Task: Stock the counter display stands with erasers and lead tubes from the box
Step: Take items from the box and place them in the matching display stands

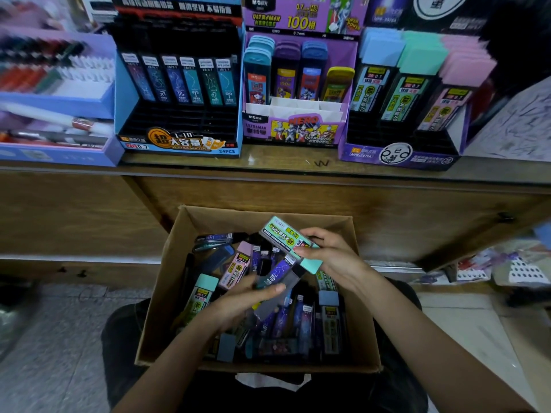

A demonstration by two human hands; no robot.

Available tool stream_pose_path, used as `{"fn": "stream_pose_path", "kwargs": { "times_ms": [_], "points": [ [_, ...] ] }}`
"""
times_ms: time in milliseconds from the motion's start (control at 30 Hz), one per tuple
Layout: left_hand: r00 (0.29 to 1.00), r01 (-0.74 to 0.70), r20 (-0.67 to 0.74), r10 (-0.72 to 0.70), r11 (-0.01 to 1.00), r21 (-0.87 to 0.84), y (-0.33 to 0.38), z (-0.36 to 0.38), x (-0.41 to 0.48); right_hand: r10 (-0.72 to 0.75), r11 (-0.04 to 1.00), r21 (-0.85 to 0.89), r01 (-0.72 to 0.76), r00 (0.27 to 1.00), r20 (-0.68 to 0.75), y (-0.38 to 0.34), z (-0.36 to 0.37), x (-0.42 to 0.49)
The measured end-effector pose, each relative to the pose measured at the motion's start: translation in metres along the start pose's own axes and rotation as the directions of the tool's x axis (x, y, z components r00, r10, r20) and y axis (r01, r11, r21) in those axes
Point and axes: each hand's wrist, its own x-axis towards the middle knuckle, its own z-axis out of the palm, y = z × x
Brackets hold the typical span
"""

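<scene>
A cardboard box [167,281] sits on my lap, filled with several lead tubes. Over it, my right hand [334,254] grips a teal-capped lead tube [286,239], tilted with its cap toward me. My left hand [247,302] holds a dark purple constellation tube [277,277] between thumb and fingers, just below the teal one. Three display stands line the counter above: a blue stand [179,144] with constellation tubes, a purple Ultraman stand [293,134], and a purple stand [399,158] with blue, teal and pink capped tubes.
The wooden counter edge [268,171] runs across the view above the box. A lilac display [56,96] of pens stands at the far left. Loose packaged goods [507,263] lie on a low shelf to the right. Tiled floor [59,338] shows at the left.
</scene>
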Motion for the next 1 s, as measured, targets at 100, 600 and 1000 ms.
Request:
{"fn": "stream_pose_path", "kwargs": {
  "times_ms": [100, 600, 1000],
  "points": [
    [0.991, -0.107, 0.088, 0.104, 0.994, 0.029, 0.005, 0.003, -0.007, -0.031, 0.999, -0.039, 0.031, 0.999, 0.015, -0.005, 0.007, -0.003],
    [0.95, -0.287, -0.138, 0.28, 0.957, -0.032, 0.05, -0.014, -0.049, -0.242, 0.934, -0.263, 0.244, 0.969, 0.038, -0.07, -0.018, -0.035],
    [0.801, -0.549, -0.319, 0.507, 0.834, -0.051, 0.13, 0.014, -0.076, -0.512, 0.746, -0.471, 0.471, 0.857, 0.046, -0.165, 0.006, -0.078]
  ]
}}
